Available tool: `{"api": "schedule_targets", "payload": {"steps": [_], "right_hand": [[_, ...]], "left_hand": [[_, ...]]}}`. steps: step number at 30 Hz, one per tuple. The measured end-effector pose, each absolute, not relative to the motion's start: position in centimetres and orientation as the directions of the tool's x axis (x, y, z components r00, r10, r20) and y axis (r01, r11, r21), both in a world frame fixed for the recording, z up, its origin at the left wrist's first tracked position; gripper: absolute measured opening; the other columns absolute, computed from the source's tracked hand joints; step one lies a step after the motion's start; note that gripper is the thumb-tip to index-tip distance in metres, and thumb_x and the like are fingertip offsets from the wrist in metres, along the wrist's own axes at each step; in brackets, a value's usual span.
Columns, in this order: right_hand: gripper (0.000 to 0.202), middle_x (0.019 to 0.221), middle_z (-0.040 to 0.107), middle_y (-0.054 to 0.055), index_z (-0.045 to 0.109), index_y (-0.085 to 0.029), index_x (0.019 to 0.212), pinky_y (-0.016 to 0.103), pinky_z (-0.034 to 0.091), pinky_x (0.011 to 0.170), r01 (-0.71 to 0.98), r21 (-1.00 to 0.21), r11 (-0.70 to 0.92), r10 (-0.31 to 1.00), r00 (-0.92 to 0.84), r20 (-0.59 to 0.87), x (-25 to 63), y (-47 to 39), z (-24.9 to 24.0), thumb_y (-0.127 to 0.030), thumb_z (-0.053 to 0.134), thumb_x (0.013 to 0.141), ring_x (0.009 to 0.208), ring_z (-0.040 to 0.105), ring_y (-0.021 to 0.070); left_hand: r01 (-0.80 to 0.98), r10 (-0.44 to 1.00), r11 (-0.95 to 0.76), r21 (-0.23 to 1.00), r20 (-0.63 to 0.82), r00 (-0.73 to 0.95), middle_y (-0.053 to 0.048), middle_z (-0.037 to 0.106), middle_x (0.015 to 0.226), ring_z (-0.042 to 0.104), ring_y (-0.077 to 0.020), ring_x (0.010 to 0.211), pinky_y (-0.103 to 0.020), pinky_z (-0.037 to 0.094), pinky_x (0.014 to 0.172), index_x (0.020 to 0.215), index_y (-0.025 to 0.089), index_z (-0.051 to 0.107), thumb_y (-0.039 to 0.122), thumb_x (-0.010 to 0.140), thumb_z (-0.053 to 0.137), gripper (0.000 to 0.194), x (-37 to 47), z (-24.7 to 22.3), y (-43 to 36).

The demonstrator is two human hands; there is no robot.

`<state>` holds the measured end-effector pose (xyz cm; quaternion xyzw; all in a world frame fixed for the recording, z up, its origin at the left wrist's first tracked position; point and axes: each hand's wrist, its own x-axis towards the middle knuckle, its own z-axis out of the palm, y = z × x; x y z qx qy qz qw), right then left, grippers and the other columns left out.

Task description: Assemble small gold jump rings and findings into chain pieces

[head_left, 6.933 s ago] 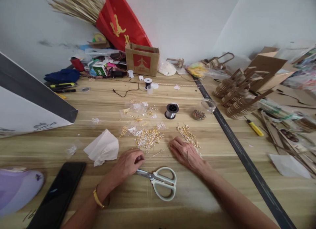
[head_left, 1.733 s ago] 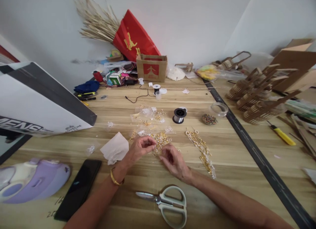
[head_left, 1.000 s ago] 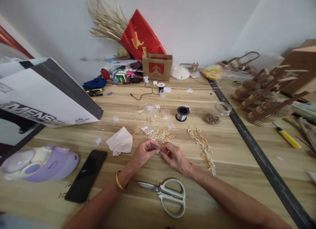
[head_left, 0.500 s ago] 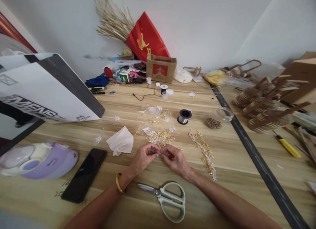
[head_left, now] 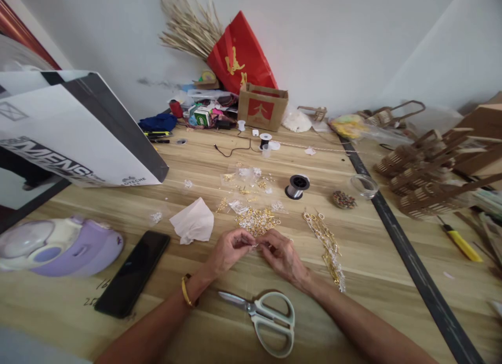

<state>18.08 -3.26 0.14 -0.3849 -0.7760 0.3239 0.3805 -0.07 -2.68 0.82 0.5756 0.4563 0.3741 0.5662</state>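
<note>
My left hand (head_left: pixel 232 250) and my right hand (head_left: pixel 283 255) meet at the middle of the wooden table, fingertips pinched together. Something tiny and pale sits between them, too small to name. Just beyond the fingers lies a pile of gold and silver beads (head_left: pixel 257 220). Right of my right hand stretches a bundle of gold and silver beaded strands (head_left: pixel 324 243). White-handled scissors (head_left: pixel 270 317) rest below my wrists, blades pointing left. A spool of clear line (head_left: pixel 297 187) stands behind the pile. A crumpled tissue (head_left: pixel 193 222) lies left of my left hand.
At left are a black phone (head_left: pixel 133 274), a purple-and-white device (head_left: pixel 66 246) and a large white bag (head_left: pixel 78 128). To the right are a jar of mixed beads (head_left: pixel 344 199), wooden baskets (head_left: pixel 427 178) and a yellow-handled tool (head_left: pixel 463 242). A cardboard box (head_left: pixel 262 106) stands at the back.
The view has shifted slightly, so things at the back appear a little further right. Both hands stay pinched together in nearly the same place.
</note>
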Motion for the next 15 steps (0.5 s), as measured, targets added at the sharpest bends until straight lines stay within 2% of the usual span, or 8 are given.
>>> {"api": "schedule_targets", "payload": {"steps": [8, 15], "right_hand": [[0.013, 0.078, 0.059, 0.004, 0.061, -0.018, 0.090, 0.024, 0.045, 0.057, 0.373, -0.783, 0.497, 0.848, -0.399, 0.349, 18.4, -2.8, -0.4, -0.019, 0.048, 0.089, 0.066, 0.056, 0.0137], [0.013, 0.079, 0.061, 0.004, 0.059, -0.018, 0.089, 0.025, 0.046, 0.061, 0.400, -0.763, 0.508, 0.850, -0.380, 0.366, 18.8, -2.3, -0.3, -0.016, 0.047, 0.088, 0.069, 0.056, 0.0147]], "left_hand": [[0.064, 0.967, 0.084, 0.994, -0.097, 0.237, -0.006, 0.071, 0.078, 0.067, -0.0157, 0.075, -0.027, 0.052, 0.073, 0.080, 0.012, 0.062, 0.017, 0.068, 0.069, 0.015, -0.5, -0.3, -2.0], [0.129, 0.992, 0.032, 0.991, -0.047, 0.116, -0.005, 0.072, 0.074, 0.068, -0.0167, 0.071, -0.028, 0.054, 0.071, 0.081, 0.014, 0.061, 0.018, 0.067, 0.069, 0.017, -0.7, -0.6, -1.5]]}}
